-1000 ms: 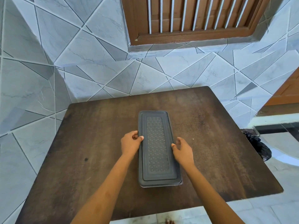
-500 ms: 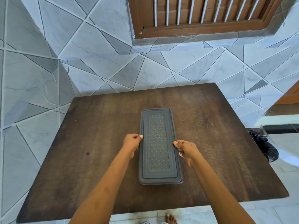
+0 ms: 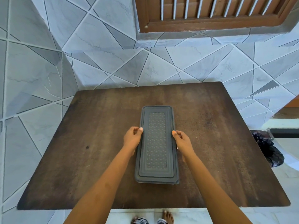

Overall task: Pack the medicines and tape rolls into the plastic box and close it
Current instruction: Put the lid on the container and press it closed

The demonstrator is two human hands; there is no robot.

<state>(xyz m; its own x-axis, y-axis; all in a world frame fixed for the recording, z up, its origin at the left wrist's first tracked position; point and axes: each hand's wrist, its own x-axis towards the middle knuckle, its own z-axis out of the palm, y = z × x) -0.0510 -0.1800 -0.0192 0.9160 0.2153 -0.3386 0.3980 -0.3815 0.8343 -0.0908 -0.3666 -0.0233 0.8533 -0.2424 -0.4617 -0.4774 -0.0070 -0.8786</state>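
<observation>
The plastic box (image 3: 156, 143) lies lengthwise in the middle of the dark wooden table (image 3: 97, 159), covered by its grey lid with a dotted centre panel. My left hand (image 3: 133, 137) presses on the lid's left long edge, thumb on top, fingers curled down the side. At the right long edge my right hand (image 3: 182, 139) does the same, thumb tip on the rim. No medicines or tape rolls show anywhere; the lid hides the inside of the box.
The table stands against a grey tiled wall (image 3: 113, 65) with a brown wooden window grille (image 3: 210, 12) above. A black plastic bag (image 3: 268, 149) lies on the floor to the right. My bare feet (image 3: 168, 217) show below the table's near edge.
The camera has tilted and shifted, so the table looks lower in view. My right hand turned from resting beside the box to pinching its right edge. The left hand has stayed in place.
</observation>
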